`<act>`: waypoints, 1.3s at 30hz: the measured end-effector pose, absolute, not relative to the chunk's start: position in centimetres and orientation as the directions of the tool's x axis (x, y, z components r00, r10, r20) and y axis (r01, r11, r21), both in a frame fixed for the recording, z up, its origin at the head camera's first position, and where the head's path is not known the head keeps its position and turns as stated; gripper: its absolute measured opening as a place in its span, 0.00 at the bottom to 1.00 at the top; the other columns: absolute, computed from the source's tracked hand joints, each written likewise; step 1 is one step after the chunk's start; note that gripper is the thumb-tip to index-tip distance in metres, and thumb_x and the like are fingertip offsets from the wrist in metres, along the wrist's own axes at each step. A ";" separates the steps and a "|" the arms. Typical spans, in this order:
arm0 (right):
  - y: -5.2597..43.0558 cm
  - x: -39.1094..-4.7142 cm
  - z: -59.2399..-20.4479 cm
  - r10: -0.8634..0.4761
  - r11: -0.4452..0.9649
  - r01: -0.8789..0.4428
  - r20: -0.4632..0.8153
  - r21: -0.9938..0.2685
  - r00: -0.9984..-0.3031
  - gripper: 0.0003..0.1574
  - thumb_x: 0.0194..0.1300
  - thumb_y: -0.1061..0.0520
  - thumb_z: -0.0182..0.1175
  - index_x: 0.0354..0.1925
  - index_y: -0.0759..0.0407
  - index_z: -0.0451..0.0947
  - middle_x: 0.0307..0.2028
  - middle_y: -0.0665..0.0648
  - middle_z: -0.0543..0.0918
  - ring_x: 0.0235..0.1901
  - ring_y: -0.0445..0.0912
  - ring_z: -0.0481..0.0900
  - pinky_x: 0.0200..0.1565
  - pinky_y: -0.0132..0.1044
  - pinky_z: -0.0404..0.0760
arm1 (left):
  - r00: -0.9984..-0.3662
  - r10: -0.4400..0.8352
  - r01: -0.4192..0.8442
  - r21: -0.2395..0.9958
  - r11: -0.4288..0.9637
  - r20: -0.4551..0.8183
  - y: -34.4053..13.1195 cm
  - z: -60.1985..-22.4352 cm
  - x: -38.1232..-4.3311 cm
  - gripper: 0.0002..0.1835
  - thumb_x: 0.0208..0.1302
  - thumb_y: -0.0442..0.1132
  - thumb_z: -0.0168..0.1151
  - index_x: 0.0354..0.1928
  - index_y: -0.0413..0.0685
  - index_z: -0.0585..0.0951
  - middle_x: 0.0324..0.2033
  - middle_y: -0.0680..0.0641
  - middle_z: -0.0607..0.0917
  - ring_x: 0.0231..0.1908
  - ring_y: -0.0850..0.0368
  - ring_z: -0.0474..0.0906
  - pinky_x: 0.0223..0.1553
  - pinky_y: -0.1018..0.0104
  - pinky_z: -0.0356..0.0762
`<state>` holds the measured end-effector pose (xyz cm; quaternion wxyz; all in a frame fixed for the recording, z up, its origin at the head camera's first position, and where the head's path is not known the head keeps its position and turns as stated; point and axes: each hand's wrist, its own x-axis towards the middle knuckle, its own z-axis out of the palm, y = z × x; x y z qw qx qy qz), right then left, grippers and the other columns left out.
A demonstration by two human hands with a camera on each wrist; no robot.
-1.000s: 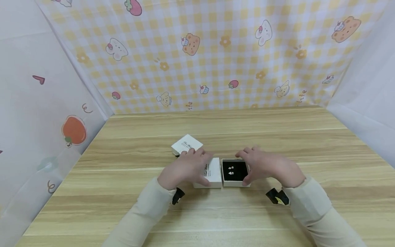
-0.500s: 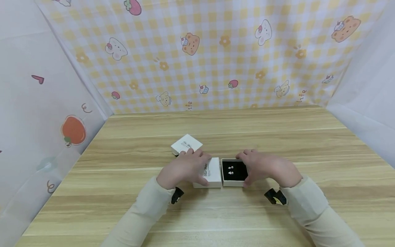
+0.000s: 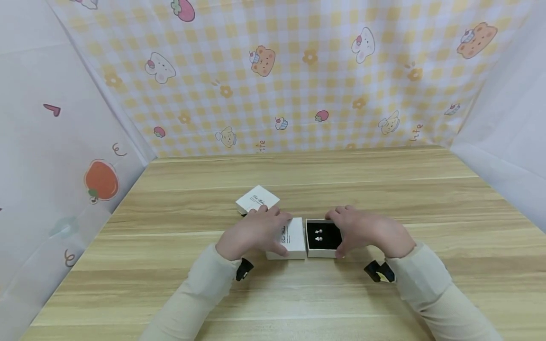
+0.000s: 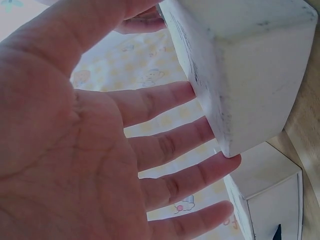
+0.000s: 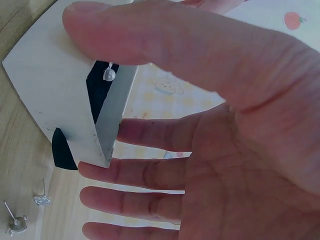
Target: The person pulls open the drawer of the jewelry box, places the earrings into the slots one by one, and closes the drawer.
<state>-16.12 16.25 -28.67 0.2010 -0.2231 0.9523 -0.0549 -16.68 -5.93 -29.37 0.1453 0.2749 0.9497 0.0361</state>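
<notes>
Side by side on the table lie a white box lid (image 3: 296, 237) with black script and an uncovered white jewelry box (image 3: 322, 254). My left hand (image 3: 256, 232) holds the lid by its left part, thumb at the near side and fingertips along the far edge. A pair of earrings (image 3: 319, 235) sits on the black insert inside the jewelry box. My right hand (image 3: 367, 232) grips that box's right side, its thumb (image 5: 110, 35) on the near wall and fingers at the far side. A black tab (image 5: 62, 152) sticks out beneath the box.
Another white box (image 3: 258, 199), set at an angle, stands behind the left hand, partly covered by its fingers. In the right wrist view, two sparkling stud earrings (image 5: 42, 200) lie loose on the wooden table (image 3: 273, 303). A checked cloth (image 3: 298, 85) hangs behind.
The right hand has shifted slightly left, closing in on the jewelry box. The left hand, lid and boxes stay almost in place.
</notes>
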 end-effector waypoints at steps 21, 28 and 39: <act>16.4 -16.5 -29.2 -0.507 0.861 -0.460 -0.299 -0.217 -0.808 0.46 0.44 0.48 0.72 0.57 0.65 0.65 0.55 0.61 0.72 0.56 0.55 0.67 0.56 0.50 0.70 | -0.806 0.527 0.504 0.156 0.850 -0.270 -5.9 -29.3 -16.9 0.42 0.44 0.56 0.72 0.64 0.55 0.68 0.49 0.50 0.74 0.41 0.53 0.65 0.43 0.57 0.65; 16.3 -16.5 -29.2 -0.505 0.862 -0.459 -0.293 -0.214 -0.812 0.47 0.44 0.48 0.72 0.58 0.64 0.65 0.54 0.61 0.72 0.55 0.55 0.67 0.55 0.50 0.70 | -0.803 0.531 0.505 0.162 0.848 -0.270 -5.9 -29.3 -16.9 0.43 0.44 0.56 0.72 0.64 0.55 0.68 0.50 0.50 0.74 0.41 0.53 0.66 0.43 0.58 0.65; 16.2 -16.6 -29.3 -0.502 0.864 -0.461 -0.289 -0.202 -0.815 0.47 0.43 0.46 0.73 0.58 0.62 0.66 0.55 0.59 0.73 0.54 0.53 0.68 0.55 0.49 0.71 | -0.802 0.533 0.507 0.163 0.846 -0.272 -5.8 -29.3 -16.9 0.42 0.44 0.56 0.72 0.64 0.55 0.68 0.49 0.50 0.74 0.40 0.53 0.65 0.41 0.59 0.64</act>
